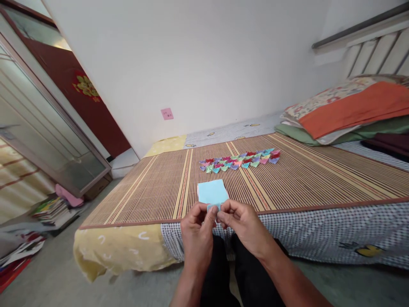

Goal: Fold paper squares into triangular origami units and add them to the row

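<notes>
From where I stand, the left hand [196,224] and the right hand [244,219] meet at the near brown border [303,208] of the striped mat [153,183], both with thumb and fingers pinched on a small blue paper [213,206] just over that edge. Right behind the fingertips lies a pale blue paper square [212,192], its left side showing a pinkish edge beneath. The mat runs wide to either side of it, leftward to the bed's corner, where a yellow cloth [128,243] hangs over, and rightward toward the folded bedding [354,106]. Farther back, apart from the square, the folded paper pieces [239,162] form a long, narrow band, well short of the white wall [223,64]. Counting up: two hands, one small paper between them, one blue square on top, though I cannot tell how many sheets lie under it; the coloured pieces stand in roughly three rows, too crowded to number exactly. Two dark trouser legs [219,273] reach the bedside, below the wrists.
</notes>
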A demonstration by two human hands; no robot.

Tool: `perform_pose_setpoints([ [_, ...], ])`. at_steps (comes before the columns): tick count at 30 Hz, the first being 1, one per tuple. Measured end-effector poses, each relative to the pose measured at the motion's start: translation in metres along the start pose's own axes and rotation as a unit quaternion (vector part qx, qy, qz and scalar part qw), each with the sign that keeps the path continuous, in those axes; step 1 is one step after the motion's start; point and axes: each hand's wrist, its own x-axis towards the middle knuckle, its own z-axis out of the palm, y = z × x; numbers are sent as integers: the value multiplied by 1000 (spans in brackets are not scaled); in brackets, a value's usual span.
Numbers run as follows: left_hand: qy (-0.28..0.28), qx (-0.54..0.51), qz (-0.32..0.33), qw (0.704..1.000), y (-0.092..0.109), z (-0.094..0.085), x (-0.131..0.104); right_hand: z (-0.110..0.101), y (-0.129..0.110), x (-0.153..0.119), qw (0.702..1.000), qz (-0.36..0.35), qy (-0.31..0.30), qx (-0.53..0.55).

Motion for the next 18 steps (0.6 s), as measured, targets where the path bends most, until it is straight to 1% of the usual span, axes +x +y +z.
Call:
perform_pose_setpoints([
  [3, -53, -61, -29, 996, -1, 1, 2, -2, 0, 0, 1000, -15, 21, 4],
  [4, -68, -72, -32, 995, -1, 2, 2, -2, 1, 0, 999, -13, 21, 23],
  [6, -78, -85, -26, 993, -1, 3, 1, -2, 4, 0, 997, 0, 12, 72],
  [8, -74, -104, -25, 992, -1, 4, 1, 0, 6, 0, 993, 18, 1, 117],
  [10, -69, -139, -38, 987, -2, 4, 0, 5, 9, -1, 988, 33, -1, 151],
  [13, -48, -185, -67, 979, -6, 5, 1, 13, 13, 0, 985, 35, 9, 168],
  [15, -26, -190, -81, 978, -9, 5, 1, 17, 16, 0, 990, 23, 24, 137],
  [18, -10, -172, -89, 981, -12, 2, 3, 17, 17, 0, 998, 2, 39, 52],
])
